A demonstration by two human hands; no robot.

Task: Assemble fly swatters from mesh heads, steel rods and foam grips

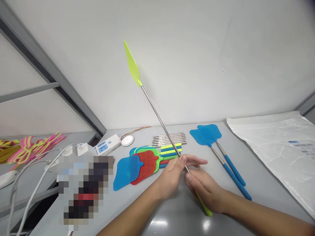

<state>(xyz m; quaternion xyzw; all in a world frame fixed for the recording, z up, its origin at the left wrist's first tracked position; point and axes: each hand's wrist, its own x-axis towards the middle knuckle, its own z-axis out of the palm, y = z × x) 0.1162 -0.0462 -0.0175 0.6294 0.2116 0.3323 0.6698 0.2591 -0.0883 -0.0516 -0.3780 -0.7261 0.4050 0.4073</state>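
A yellow-green fly swatter (133, 67) with a thin metal rod slants up and left in front of the wall, its head seen nearly edge-on. My left hand (171, 175) grips the lower rod with thumb against palm, its other fingers stretched out to the right. Wrapped around the yellow-green handle just below is my right hand (206, 188); the handle's end pokes out beneath it. Behind my left hand lie loose swatter heads, including a blue one (126, 172) and a red one (147, 164). Several coloured handles (171, 151) are beside them, partly hidden by that hand.
Several metal rods (169, 139) lie in a row near the wall. Two blue swatters (230, 170) rest at right, beside a white plastic package (275, 147). A power strip (108, 144), a white round device (127, 141), cables and a pixelated patch occupy the left.
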